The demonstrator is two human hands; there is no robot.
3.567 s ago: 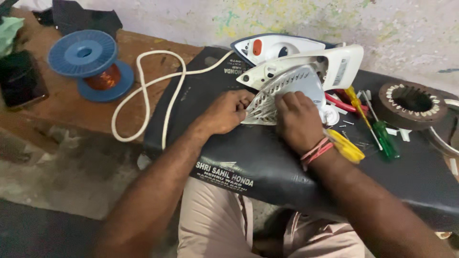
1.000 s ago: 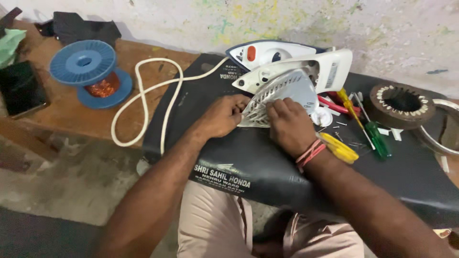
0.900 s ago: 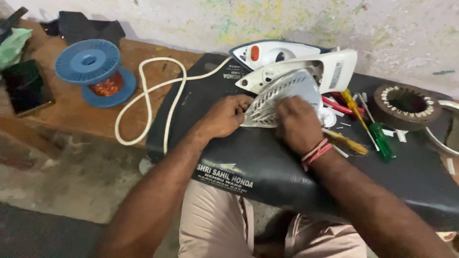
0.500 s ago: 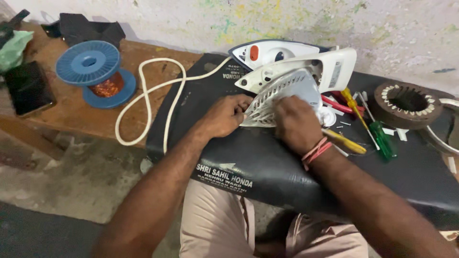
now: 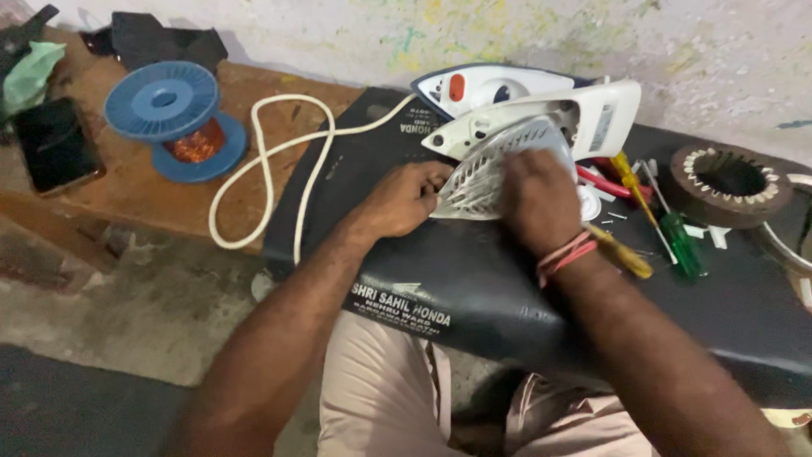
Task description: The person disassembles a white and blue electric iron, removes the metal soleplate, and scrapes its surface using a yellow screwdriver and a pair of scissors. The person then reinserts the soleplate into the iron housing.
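While both hands, left hand (image 5: 404, 201) and right hand (image 5: 540, 201), clamp one soleplate (image 5: 486, 173), its tip points near-left; two screwdrivers (image 5: 677, 241) lie right.

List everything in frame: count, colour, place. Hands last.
sole plate: 1, pale grey, ribbed, on the black pad under both hands
iron body: 1, white, behind the plate
second iron: 1, white and dark blue with an orange dial, at the wall
cord: 1, cream, looped over the bench
black pad: 1, black, across the lap
wire spool: 1, blue with copper winding, on the bench, left
phone: 1, black, far left
screwdrivers: 2, green handle and yellow handle, right of the hands
stator ring: 1, brown, far right
left hand: grips the plate's left edge
right hand: presses on the plate, pink threads at the wrist
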